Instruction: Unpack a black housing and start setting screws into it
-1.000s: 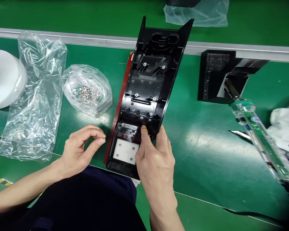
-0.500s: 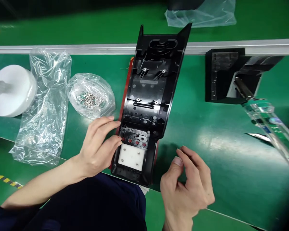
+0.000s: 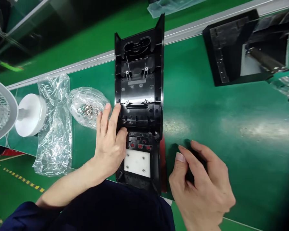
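A long black plastic housing [image 3: 139, 93] lies open side up on the green table, a red piece [image 3: 162, 163] showing under its right edge. Four screws sit in the white plate [image 3: 137, 162] at its near end, with red round spots just above. My left hand [image 3: 110, 144] rests on the housing's left edge, fingers spread, holding nothing. To the right of the housing is my right hand [image 3: 202, 183], over the table and touching no part. Its thumb and index fingertip are close together with a small gap, and nothing shows between them.
A clear bag of small metal parts [image 3: 91, 109] lies left of the housing, beside a flat clear bag [image 3: 55, 128]. Further left is a white fan [image 3: 1, 110] on a round base. At the right, a black stand [image 3: 221, 54] has a metal-tipped tool [image 3: 265, 59] in it.
The view has turned and shifted. My left hand has moved up along the housing's left edge, its fingers now flatter and more spread. My right hand stays apart from the housing.
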The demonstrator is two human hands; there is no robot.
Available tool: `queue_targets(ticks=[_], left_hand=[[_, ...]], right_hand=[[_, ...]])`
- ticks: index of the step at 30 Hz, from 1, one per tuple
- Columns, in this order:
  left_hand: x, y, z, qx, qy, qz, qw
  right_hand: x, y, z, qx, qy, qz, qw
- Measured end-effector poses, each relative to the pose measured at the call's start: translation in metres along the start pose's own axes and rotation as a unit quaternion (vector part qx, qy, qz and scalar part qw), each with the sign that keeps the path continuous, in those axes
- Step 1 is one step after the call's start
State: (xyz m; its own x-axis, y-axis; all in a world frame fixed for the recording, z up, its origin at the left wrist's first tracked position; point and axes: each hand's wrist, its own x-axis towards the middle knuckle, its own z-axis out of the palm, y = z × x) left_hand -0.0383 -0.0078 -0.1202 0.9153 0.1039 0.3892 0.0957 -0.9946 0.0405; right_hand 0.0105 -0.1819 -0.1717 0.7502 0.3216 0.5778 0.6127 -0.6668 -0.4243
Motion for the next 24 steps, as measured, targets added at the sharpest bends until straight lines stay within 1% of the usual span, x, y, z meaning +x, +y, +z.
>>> queue_targets(ticks=[2, 6, 8, 10, 13, 15, 17, 19, 21, 24], left_hand=[[-0.004, -0.001, -0.004, 0.003, -0.004, 0.002, 1.0], [-0.018, -0.006, -0.017, 0.003, 0.036, 0.03, 0.999], [-0.024, -0.009, -0.022, 0.005, 0.039, 0.042, 0.998], [-0.027, -0.011, -0.023, 0.008, 0.014, 0.045, 0.999], [-0.026, -0.008, -0.021, 0.009, -0.036, 0.022, 0.999], [-0.025, -0.005, -0.02, 0.012, -0.064, 0.005, 0.998], [-0.024, -0.003, -0.019, 0.018, -0.078, 0.001, 0.997], [-0.023, -0.003, -0.019, 0.024, -0.077, 0.003, 0.997], [-0.024, -0.003, -0.019, 0.025, -0.072, 0.001, 0.997], [-0.026, -0.005, -0.021, 0.021, -0.073, -0.001, 0.997]], right_hand=[[0.0, 0.001, 0.0, 0.0, -0.003, 0.002, 1.0], [-0.001, 0.0, 0.0, 0.008, -0.004, 0.01, 1.0], [-0.001, 0.0, 0.001, 0.007, -0.002, 0.01, 1.0], [-0.002, 0.0, 0.002, 0.005, 0.001, 0.01, 1.0], [-0.001, -0.001, 0.001, 0.014, 0.009, 0.009, 1.0], [0.001, -0.005, -0.004, 0.043, 0.03, 0.0, 0.999], [0.005, -0.012, -0.008, 0.077, 0.031, -0.019, 0.996], [0.011, -0.022, -0.012, 0.088, -0.005, -0.047, 0.995], [0.016, -0.032, -0.012, 0.062, -0.065, -0.069, 0.994], [0.021, -0.042, -0.008, -0.004, -0.131, -0.064, 0.989]])
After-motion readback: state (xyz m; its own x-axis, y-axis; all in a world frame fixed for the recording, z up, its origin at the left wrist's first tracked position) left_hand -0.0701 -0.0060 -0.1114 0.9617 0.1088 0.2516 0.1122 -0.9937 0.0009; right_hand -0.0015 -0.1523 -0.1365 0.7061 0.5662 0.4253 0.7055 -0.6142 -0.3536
